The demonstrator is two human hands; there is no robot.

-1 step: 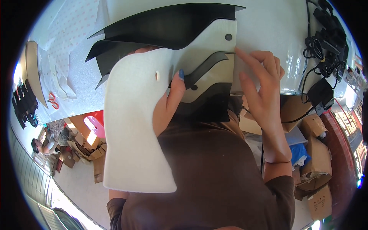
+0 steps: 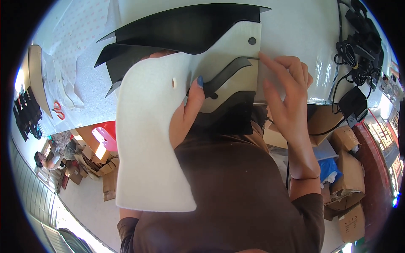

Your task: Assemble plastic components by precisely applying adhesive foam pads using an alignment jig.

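My left hand [image 2: 185,114] is closed on a white, felt-like panel [image 2: 145,139], its blue-nailed thumb pressing on the front and fingertips showing behind the top edge. The panel is curved, has a small slot and hangs down in front of my body. Its cream upper right part carries dark round spots, and a dark wavy strip [image 2: 230,76] crosses it beside the thumb. Glossy black curved sheets [image 2: 185,29] lie behind and above it, and another black part [image 2: 230,116] shows below. My right hand [image 2: 291,84] is open, its index fingertip at the panel's right edge.
Beneath the work is a pale, plastic-covered table [image 2: 299,25]. Black cables and an adapter [image 2: 354,101] lie at its right end. Red-handled scissors [image 2: 58,110] rest at the left. Cardboard boxes [image 2: 346,177] stand on the floor; a person [image 2: 48,160] is far left.
The white panel and my left hand have shifted very slightly to the right. My right hand looks unchanged.
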